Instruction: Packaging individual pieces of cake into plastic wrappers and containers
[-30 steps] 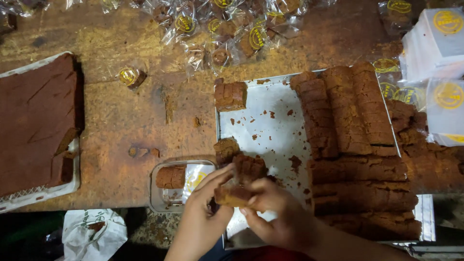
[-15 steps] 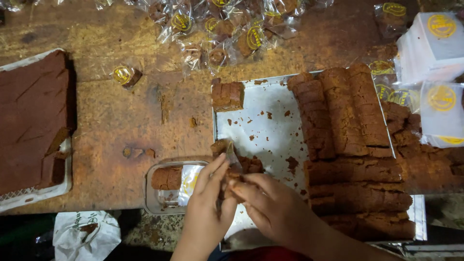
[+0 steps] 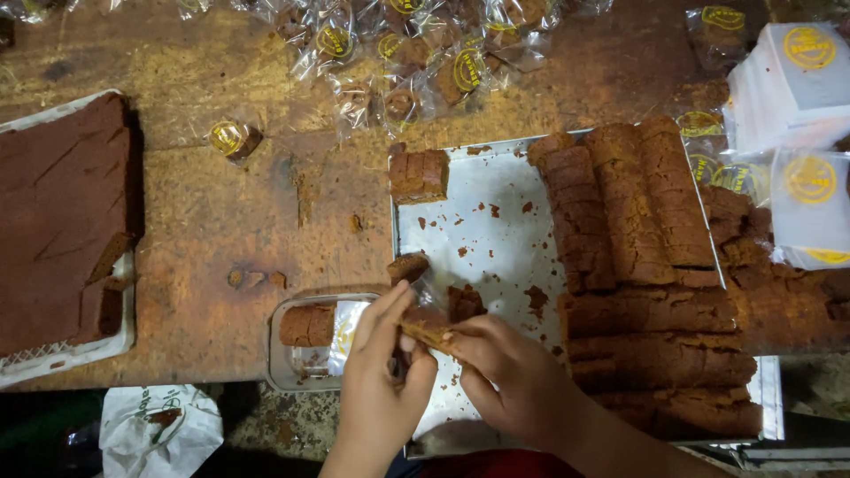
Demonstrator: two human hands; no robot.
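A brown cake slice [image 3: 425, 327] is pinched between the left hand [image 3: 382, 381] and the right hand [image 3: 509, 381] at six o'clock of the metal tray [image 3: 496, 221], apparently held over it so that crumbs fall there. A thin clear wrapper [image 3: 431, 288] seems to be drawn about the slice, which looks rectangular and crumbly. Stacked cake rows [image 3: 637, 265] lie at three o'clock, a small clear tray [image 3: 305, 354] at nine o'clock, wrapped pieces [image 3: 407, 53] at twelve o'clock.
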